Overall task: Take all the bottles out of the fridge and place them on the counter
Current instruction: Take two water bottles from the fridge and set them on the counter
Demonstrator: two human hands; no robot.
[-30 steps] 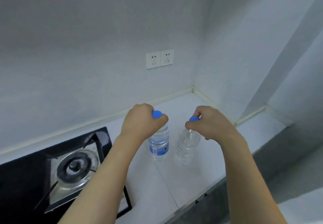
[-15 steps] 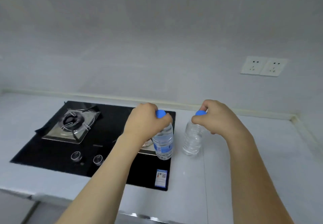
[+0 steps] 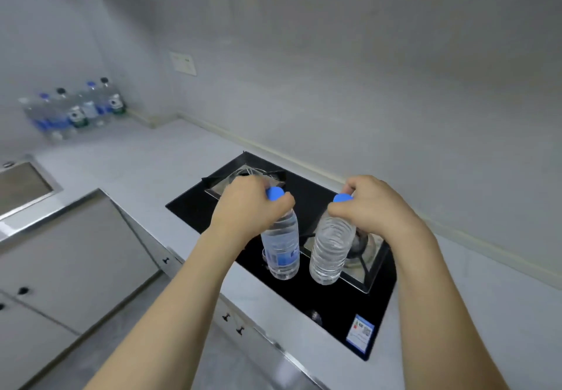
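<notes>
My left hand (image 3: pixel 248 205) grips the neck of a clear water bottle with a blue cap and a blue label (image 3: pixel 281 248). My right hand (image 3: pixel 372 205) grips the neck of a second clear, ribbed bottle with a blue cap (image 3: pixel 331 253). Both bottles hang upright in the air above the black stove, close together but apart. A group of several bottles (image 3: pixel 76 110) with blue and black caps stands on the grey counter (image 3: pixel 146 158) in the far left corner. The fridge is not in view.
A black glass gas stove (image 3: pixel 340 301) with two burners is set into the counter under the bottles. A sink (image 3: pixel 21 186) lies at the far left. Grey cabinet doors (image 3: pixel 70 256) run below the counter. A wall plate (image 3: pixel 184 62) sits above the counter.
The view has swung left along the counter with both bottles carried along in my hands. The stove now lies under them, and the bottle group and sink have come into sight.
</notes>
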